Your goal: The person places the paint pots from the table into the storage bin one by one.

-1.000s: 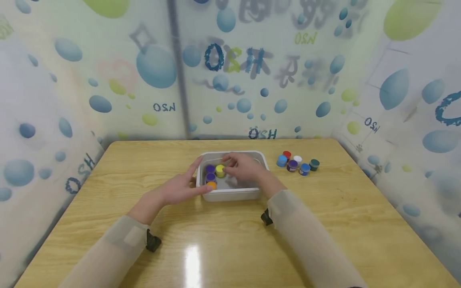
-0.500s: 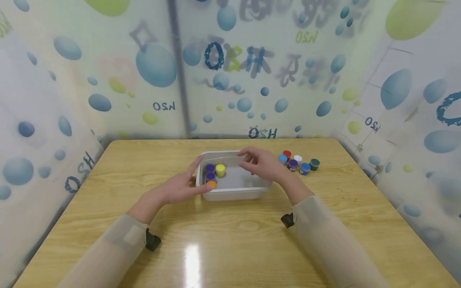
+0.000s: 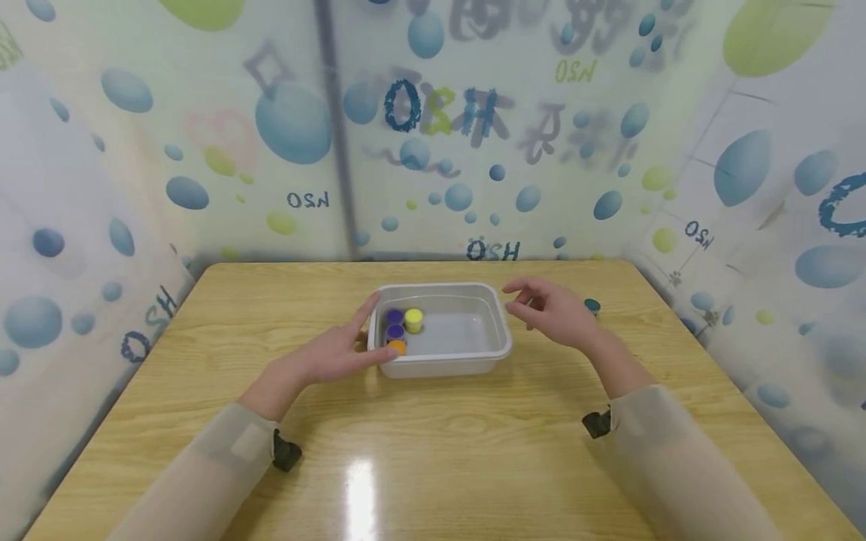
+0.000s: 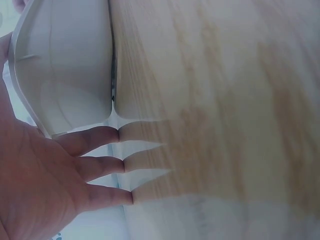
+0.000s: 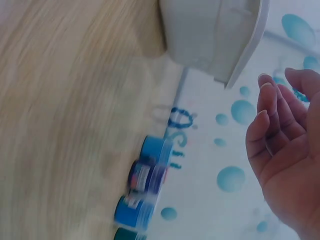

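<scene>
A white plastic bin [image 3: 460,367] stands on the table. Along its left end lies my left hand [image 3: 331,353], thumb over the near corner and fingers spread straight; the left wrist view has three fingertips down at the tabletop. Inside, at the left, are two purple-lidded paint pots [image 3: 395,331], a yellow-lidded pot [image 3: 413,321] and an orange-lidded pot [image 3: 398,348], partly under the thumb. My right hand [image 3: 555,312] hovers just right of the bin, fingers loosely bent, holding nothing. In the right wrist view, a light blue pot [image 5: 156,150], purple pot [image 5: 145,176] and blue pot [image 5: 132,211] stand below it.
A dark green pot [image 3: 592,306] shows past the right hand, which hides the rest of that group in the head view. The wooden table [image 3: 433,451] meets a patterned wall covering [image 3: 433,180] at the back and sides.
My right hand has left the yellow-lidded pot in the bin and moved right, out over the rim and in front of the other pots. The left hand has stayed put.
</scene>
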A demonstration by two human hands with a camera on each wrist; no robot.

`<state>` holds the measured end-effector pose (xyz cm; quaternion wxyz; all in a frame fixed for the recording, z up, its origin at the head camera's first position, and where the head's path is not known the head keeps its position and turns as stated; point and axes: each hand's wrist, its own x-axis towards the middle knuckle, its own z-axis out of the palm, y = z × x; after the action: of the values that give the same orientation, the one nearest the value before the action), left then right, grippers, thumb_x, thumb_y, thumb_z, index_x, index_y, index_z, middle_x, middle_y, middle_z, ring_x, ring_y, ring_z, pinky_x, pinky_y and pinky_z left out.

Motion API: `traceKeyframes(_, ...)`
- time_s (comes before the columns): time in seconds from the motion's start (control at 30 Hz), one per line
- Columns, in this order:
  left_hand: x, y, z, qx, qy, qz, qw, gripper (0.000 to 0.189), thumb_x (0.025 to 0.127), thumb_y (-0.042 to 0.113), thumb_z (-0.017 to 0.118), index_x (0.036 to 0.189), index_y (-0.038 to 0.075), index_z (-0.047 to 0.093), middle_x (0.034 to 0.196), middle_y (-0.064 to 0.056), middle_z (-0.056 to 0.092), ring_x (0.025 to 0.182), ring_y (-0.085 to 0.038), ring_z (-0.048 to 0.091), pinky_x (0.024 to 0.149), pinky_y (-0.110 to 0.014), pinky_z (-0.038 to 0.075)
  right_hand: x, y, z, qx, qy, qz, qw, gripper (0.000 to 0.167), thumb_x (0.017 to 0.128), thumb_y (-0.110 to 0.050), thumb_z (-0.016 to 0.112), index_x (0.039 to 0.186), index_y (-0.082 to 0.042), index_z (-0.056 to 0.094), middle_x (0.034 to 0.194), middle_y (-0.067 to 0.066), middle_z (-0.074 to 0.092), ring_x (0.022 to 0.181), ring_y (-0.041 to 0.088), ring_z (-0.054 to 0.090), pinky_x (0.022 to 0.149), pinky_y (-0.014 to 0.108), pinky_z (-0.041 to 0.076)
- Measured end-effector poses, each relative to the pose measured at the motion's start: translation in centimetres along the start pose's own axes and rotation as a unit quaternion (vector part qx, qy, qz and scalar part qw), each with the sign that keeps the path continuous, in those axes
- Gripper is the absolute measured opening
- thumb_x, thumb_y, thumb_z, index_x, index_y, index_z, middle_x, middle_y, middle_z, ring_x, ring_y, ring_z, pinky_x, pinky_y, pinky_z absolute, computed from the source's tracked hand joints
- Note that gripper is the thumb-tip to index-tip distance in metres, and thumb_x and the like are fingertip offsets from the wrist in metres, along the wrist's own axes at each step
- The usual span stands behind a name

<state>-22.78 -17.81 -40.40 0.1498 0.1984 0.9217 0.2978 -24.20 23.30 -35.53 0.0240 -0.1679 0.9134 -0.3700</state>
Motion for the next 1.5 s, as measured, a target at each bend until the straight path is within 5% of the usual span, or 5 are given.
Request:
traceKeyframes(0.37, -0.1, 0.3, -0.2, 0.005, -0.004, -0.005, 1.0, 0.117, 0.099, 0.081, 0.058, 0.176, 0.034, -0.016, 0.163, -0.031, 0.052, 0.148, -0.054, 0.054, 0.123, -0.068, 0.043, -2.2, 5.4, -3.0, -0.018, 0.018, 0.043, 0.9988, 0.037, 0.11, -0.028, 0.069, 0.139, -0.006, 0.068, 0.107, 0.021, 0.075, 0.08, 0.035, 0.07, 0.068, 0.032, 0.055)
traceKeyframes(0.73, -0.2, 0.1, -0.1, -0.002, -0.006, -0.008, 0.9999, 0.116, 0.099, 0.079, 0.06, 0.176, 0.035, -0.017, 0.163, -0.032, 0.052, 0.148, -0.052, 0.055, 0.123, -0.068, 0.043, -2.6, 10.2, -5.1, -0.056, 0.01, 0.11, 0.9923, 0.049, 0.111, -0.03, 0.066, 0.15, -0.002, 0.059, 0.109, 0.019, 0.075, 0.081, 0.026, 0.07, 0.071, 0.034, 0.053)
traceKeyframes(1.1, -0.1, 0.1, -0.1, 0.005, 0.0, -0.005, 1.0, 0.116, 0.099, 0.08, 0.059, 0.176, 0.035, -0.016, 0.163, -0.031, 0.053, 0.148, -0.053, 0.055, 0.123, -0.068, 0.043, -1.9, 11.7, -5.1, -0.047, -0.011, 0.143, 0.9885, 0.056, 0.111, -0.03, 0.067, 0.153, 0.004, 0.053, 0.1, 0.013, 0.069, 0.076, 0.021, 0.065, 0.063, 0.031, 0.051)
traceKeyframes(1.5, 0.0, 0.1, -0.1, 0.003, -0.003, 0.0, 1.0, 0.116, 0.1, 0.078, 0.059, 0.176, 0.034, -0.016, 0.162, -0.029, 0.054, 0.148, -0.051, 0.056, 0.123, -0.067, 0.043, -2.1, 11.6, -4.7, -0.061, -0.017, 0.144, 0.9876, 0.056, 0.109, -0.033, 0.07, 0.148, 0.005, 0.057, 0.103, 0.014, 0.07, 0.077, 0.019, 0.067, 0.068, 0.031, 0.053)
